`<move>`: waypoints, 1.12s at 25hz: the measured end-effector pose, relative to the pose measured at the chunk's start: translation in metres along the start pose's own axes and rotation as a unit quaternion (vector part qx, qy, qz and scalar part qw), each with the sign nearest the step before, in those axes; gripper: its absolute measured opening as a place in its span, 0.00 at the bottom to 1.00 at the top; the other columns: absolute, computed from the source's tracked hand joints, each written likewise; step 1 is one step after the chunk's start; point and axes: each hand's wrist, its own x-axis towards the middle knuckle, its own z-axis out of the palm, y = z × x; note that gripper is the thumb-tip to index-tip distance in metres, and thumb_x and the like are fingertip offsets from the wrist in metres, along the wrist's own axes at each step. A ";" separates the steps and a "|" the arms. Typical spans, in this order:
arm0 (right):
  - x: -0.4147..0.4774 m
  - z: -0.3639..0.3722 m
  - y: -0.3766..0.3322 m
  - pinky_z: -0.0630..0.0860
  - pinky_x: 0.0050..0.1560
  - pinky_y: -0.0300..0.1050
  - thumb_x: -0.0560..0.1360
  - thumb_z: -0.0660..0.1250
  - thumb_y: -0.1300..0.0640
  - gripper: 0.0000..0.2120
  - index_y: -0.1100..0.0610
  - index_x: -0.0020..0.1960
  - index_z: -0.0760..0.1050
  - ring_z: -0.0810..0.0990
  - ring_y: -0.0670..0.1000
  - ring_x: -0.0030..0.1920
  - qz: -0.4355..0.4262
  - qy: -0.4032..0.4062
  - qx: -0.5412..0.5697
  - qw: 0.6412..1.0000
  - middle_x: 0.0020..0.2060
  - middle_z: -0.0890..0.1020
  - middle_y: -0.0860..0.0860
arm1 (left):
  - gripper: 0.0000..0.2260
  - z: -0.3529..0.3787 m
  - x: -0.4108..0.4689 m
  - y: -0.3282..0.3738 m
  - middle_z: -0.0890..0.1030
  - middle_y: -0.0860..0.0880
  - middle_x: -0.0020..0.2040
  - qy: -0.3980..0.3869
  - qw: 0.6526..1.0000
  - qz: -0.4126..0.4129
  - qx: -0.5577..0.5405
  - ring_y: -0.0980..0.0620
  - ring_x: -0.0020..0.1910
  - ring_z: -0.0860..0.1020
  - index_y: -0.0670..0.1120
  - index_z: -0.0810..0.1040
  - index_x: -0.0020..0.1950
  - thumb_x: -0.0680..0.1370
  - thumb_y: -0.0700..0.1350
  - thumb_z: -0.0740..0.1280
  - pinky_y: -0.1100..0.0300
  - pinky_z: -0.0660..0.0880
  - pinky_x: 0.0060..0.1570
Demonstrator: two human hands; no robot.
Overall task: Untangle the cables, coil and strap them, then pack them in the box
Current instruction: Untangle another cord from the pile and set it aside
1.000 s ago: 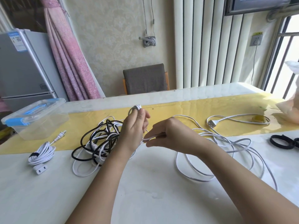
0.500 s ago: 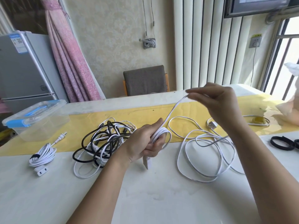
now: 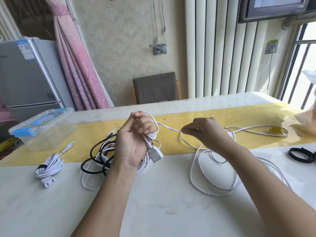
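Observation:
My left hand (image 3: 135, 139) grips a small coil of the white USB cable (image 3: 196, 177), whose connector end (image 3: 156, 155) hangs below the fist. My right hand (image 3: 205, 132) pinches the same cable a short way to the right, the strand taut between both hands. The rest of that cable lies in loose loops on the table under my right forearm. A tangle of black and white cables (image 3: 100, 156) lies behind my left wrist. A coiled, strapped white power cord (image 3: 49, 166) rests at the left. The clear box with blue latches (image 3: 42, 127) stands closed at the far left.
Black straps (image 3: 301, 153) lie at the right table edge. A yellow runner (image 3: 188, 120) crosses the white table. A plastic bag (image 3: 307, 120) sits at the far right. A brown chair (image 3: 155, 88) stands behind the table, a fridge (image 3: 25, 74) at the left.
My right hand came down from its raised position to table height and nearer my left hand. My left hand turned upright, with another loop of white cable on it.

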 end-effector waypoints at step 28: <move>-0.008 -0.054 -0.030 0.62 0.24 0.26 0.75 0.68 0.60 0.05 0.58 0.49 0.82 0.68 0.40 0.18 0.132 0.010 0.205 0.970 0.15 0.71 0.44 | 0.15 0.004 -0.007 -0.010 0.62 0.54 0.23 -0.079 0.940 -0.227 0.243 0.57 0.19 0.60 0.46 0.74 0.37 0.80 0.51 0.58 0.65 0.57 0.22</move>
